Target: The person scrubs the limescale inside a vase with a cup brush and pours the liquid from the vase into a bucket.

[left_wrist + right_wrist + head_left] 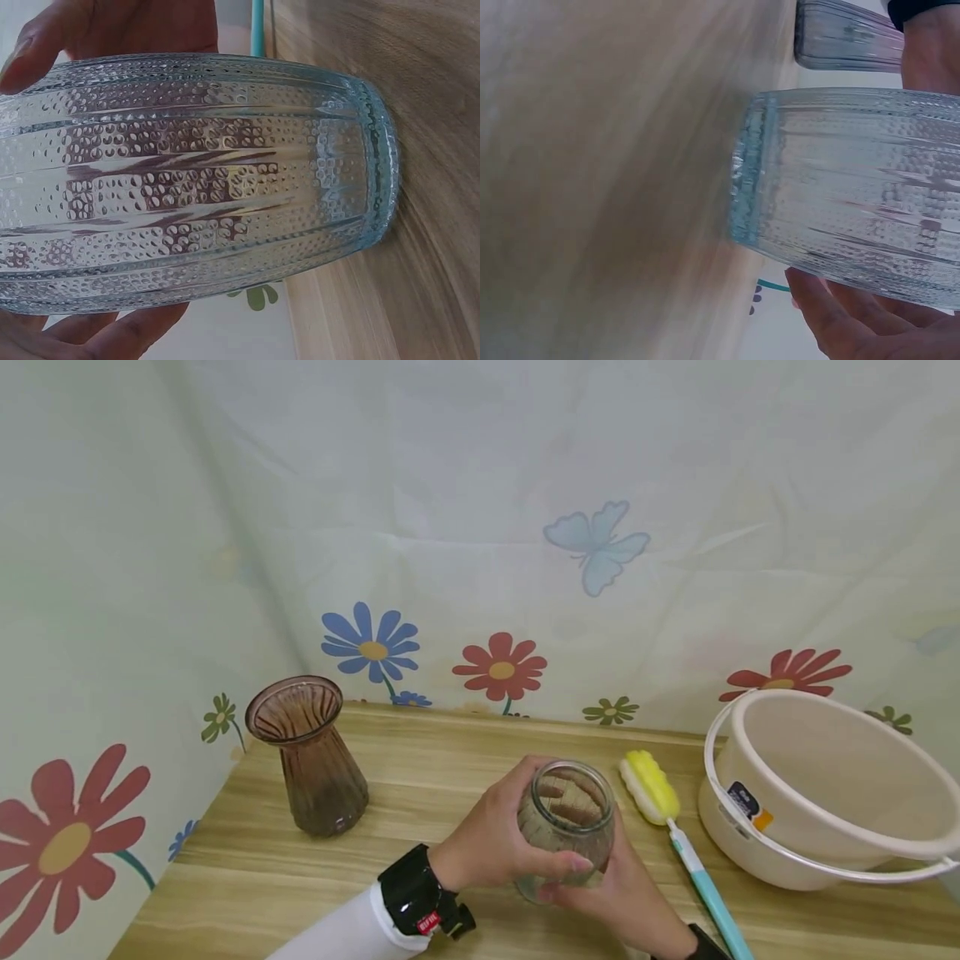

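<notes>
A clear glass jar (567,810) with a dimpled, ribbed wall stands upright between both hands, its open mouth tilted toward the head camera. My left hand (498,831) grips its left side, thumb across the front. From the right, my right hand (611,889) holds it, thumb low on the front and fingers partly hidden behind the glass. In the left wrist view the jar's thick bluish base (379,165) is close to the wooden table; I cannot tell if it touches. The right wrist view shows the fingers (832,315) of the right hand against the jar wall.
A brown ribbed glass vase (318,768) stands at the left of the table (420,768). To the right lie a yellow-and-white sponge brush (654,787) with a teal handle and a pale bucket (738,835) with its handle down. A flower-print curtain (465,568) hangs behind.
</notes>
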`<state>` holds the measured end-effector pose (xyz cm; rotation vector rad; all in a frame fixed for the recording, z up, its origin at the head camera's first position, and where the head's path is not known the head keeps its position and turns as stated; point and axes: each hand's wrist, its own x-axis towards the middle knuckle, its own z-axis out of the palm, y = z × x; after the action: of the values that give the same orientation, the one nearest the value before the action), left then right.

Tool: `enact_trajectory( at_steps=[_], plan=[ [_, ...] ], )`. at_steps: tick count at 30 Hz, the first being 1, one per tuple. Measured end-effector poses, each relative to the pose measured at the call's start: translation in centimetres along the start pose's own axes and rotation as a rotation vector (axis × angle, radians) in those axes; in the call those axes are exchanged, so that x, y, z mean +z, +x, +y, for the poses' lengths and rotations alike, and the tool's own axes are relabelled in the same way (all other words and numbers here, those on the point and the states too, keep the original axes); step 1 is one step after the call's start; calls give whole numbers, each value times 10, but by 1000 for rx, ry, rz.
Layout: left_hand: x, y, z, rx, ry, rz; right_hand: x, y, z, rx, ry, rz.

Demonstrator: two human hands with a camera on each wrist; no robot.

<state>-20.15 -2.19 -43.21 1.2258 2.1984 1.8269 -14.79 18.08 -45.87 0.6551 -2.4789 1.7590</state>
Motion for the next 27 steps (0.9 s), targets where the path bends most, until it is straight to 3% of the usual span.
enact_trajectory(
  at_steps=[12,21,27],
  plan=[
    [-1,-2,4,-1,-29,0,1,-1,1,8,-66,10],
    [-1,1,4,-7,-24,-21,0,0,2,-1,70,-19],
    [-4,0,3,-16,-21,-40,2,0,5,6,36,-6]
  ],
)
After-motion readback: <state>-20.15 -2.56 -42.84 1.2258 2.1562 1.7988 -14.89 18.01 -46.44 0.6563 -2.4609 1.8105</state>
